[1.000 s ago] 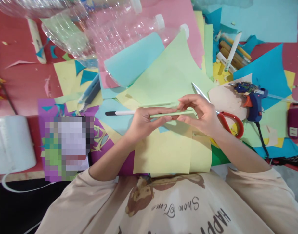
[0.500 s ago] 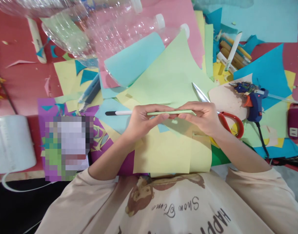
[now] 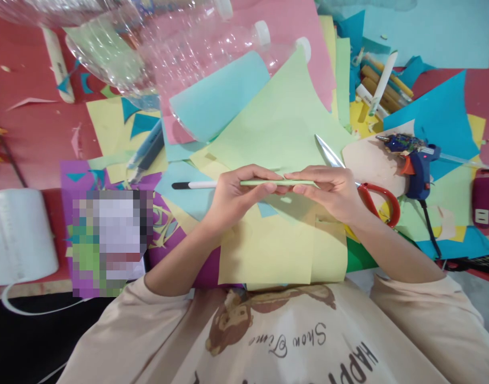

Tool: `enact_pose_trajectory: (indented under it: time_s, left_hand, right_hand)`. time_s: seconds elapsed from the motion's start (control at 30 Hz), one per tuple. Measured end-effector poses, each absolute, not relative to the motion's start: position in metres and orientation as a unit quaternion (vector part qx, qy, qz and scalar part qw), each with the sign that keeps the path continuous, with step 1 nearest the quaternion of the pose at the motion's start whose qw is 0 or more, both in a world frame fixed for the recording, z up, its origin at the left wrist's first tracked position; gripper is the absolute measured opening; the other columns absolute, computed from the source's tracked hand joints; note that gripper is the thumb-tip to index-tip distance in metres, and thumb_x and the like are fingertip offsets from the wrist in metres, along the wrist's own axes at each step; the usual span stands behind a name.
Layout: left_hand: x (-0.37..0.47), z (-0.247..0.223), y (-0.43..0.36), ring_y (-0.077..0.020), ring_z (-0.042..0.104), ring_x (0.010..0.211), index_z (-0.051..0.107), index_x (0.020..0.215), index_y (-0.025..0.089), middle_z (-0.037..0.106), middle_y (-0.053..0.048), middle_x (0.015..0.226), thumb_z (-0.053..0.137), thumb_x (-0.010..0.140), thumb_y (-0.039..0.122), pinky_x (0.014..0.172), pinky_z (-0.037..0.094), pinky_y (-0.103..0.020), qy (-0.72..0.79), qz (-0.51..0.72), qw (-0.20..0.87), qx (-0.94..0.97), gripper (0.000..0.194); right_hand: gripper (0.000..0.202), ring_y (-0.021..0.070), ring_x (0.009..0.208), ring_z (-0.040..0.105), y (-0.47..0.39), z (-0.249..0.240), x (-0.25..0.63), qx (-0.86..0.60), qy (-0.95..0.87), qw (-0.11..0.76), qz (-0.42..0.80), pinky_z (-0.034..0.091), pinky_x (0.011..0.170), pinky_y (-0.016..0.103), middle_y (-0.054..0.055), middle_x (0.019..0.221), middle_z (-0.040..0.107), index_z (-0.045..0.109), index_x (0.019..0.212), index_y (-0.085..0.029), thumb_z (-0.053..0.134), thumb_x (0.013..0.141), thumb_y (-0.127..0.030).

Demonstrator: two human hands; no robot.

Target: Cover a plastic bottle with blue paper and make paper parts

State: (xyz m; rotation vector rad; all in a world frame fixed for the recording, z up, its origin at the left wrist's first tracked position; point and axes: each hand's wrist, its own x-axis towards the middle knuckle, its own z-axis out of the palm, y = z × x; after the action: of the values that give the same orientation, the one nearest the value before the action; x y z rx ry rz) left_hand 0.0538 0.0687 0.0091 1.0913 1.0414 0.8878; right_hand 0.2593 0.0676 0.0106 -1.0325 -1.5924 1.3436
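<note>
A narrow strip of light green paper, seen nearly edge-on, spans both hands above the work surface. My left hand pinches its left part between thumb and fingers. On the other end, my right hand is closed in the same way, the fingertips of both hands almost meeting. A white pen with a black cap lies just left of my left hand. Red-handled scissors rest beside and partly behind my right hand. Beneath the hands are a large green sheet and a yellow sheet.
Clear plastic bottles lie at the back left, with a rolled light-blue sheet in front. To the right are a blue glue gun and a pile of markers. A white appliance stands far left. Paper scraps are scattered around.
The green paper strip has tilted slightly and looks thinner, more edge-on. The fingers have shifted a little along it; both hands stay in nearly the same place.
</note>
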Motion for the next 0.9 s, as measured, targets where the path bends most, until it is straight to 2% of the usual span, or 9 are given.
enact_pose_trajectory:
  time_s: [0.27,0.53,0.9]
  left_hand:
    - [0.0541,0.0075,0.0697,-0.0215,0.075,0.077,0.072,0.086,0.017,0.077,-0.006,0.078,0.075,0.076,0.041,0.075,0.061,-0.03,0.456,0.378,0.652,0.473,0.026]
    - [0.0551,0.0093,0.071,-0.0197,0.075,0.074,0.069,0.081,0.017,0.076,-0.004,0.073,0.077,0.073,0.041,0.071,0.06,-0.028,0.475,0.387,0.639,0.464,0.027]
    - [0.0562,0.0111,0.0702,-0.0193,0.074,0.071,0.069,0.08,0.016,0.076,-0.005,0.07,0.076,0.074,0.041,0.07,0.06,-0.028,0.489,0.38,0.631,0.467,0.027]
  right_hand:
    - [0.02,0.0098,0.069,0.064,0.0689,0.0113,0.2592,-0.41,-0.629,0.394,0.53,0.053,0.068,0.026,-0.002,0.082,0.074,0.076,0.101,-0.031,0.07,0.083,-0.028]
    - [0.021,0.0118,0.077,0.066,0.068,0.0122,0.2582,-0.424,-0.627,0.383,0.53,0.053,0.072,0.027,0.0,0.085,0.074,0.075,0.104,-0.029,0.069,0.084,-0.028]
    - [0.028,0.0111,0.08,0.064,0.0715,0.0118,0.2588,-0.38,-0.664,0.383,0.518,0.053,0.075,0.028,-0.002,0.089,0.074,0.072,0.111,-0.035,0.065,0.087,-0.023]
